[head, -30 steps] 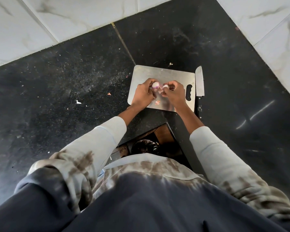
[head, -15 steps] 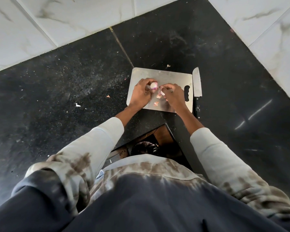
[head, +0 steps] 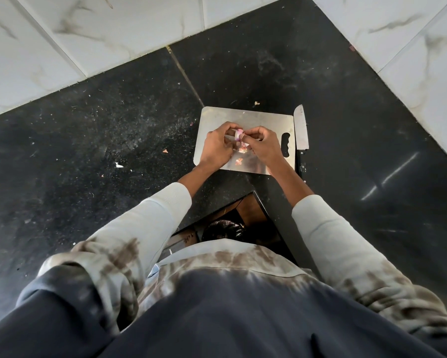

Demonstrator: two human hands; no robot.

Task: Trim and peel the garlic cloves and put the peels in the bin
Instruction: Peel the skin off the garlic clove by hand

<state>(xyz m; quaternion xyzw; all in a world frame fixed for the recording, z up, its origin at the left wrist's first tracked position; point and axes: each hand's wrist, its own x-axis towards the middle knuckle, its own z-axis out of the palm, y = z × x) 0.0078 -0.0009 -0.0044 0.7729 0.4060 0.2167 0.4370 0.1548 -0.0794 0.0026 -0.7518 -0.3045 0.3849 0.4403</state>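
Observation:
A pinkish-white garlic clove (head: 238, 134) is held over the steel cutting board (head: 245, 116). My left hand (head: 217, 148) pinches it from the left and my right hand (head: 264, 148) grips its skin from the right, fingertips touching at the clove. Loose pink peels (head: 242, 150) lie on the board just below the hands, with another scrap (head: 239, 162) nearer me. A knife (head: 301, 130) lies flat along the board's right edge, blade pointing away.
The board sits on a black stone counter (head: 114, 125) in a corner of white marble wall tiles (head: 88, 29). Peel scraps (head: 119, 165) dot the counter to the left. A black-lined bin (head: 226, 228) shows below the counter edge, in front of my body.
Both hands have come back together on the clove after the right hand drew slightly away; the clove sits a little lower between the fingertips. More peel lies on the board.

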